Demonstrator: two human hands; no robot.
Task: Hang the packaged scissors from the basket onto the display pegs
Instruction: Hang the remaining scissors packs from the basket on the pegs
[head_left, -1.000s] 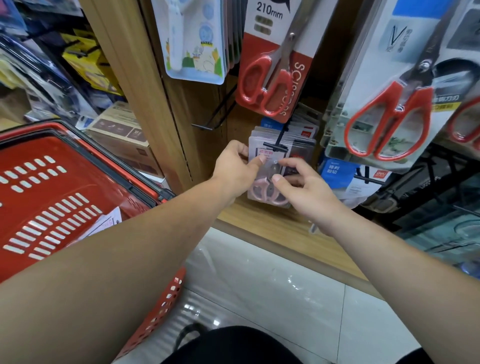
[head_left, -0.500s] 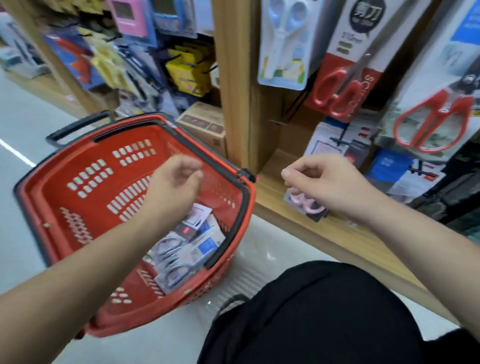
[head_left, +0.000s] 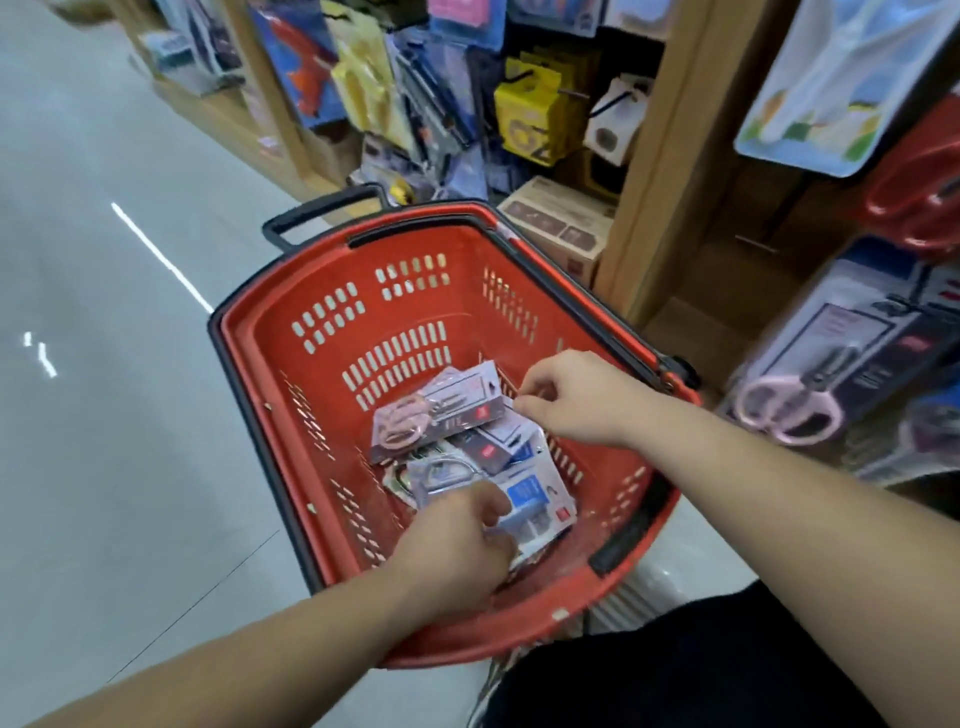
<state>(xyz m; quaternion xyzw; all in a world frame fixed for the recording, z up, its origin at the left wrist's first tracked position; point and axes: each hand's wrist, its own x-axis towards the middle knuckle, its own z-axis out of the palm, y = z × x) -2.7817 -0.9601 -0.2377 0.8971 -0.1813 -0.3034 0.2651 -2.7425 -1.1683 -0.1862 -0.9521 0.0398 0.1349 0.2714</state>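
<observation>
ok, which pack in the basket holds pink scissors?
The top pack, farthest from the person, beside the right hand; below it lie a grey-handled pack and a blue-label pack.

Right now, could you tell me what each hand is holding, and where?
Left hand grips a pack in the basket by its near edge. Right hand is at the top pack's corner; hold unclear.

The left hand (head_left: 457, 540), right hand (head_left: 576, 397) and both forearms (head_left: 260, 654) are bare. A black garment (head_left: 691, 670), probably trousers, covers the lap.
</observation>
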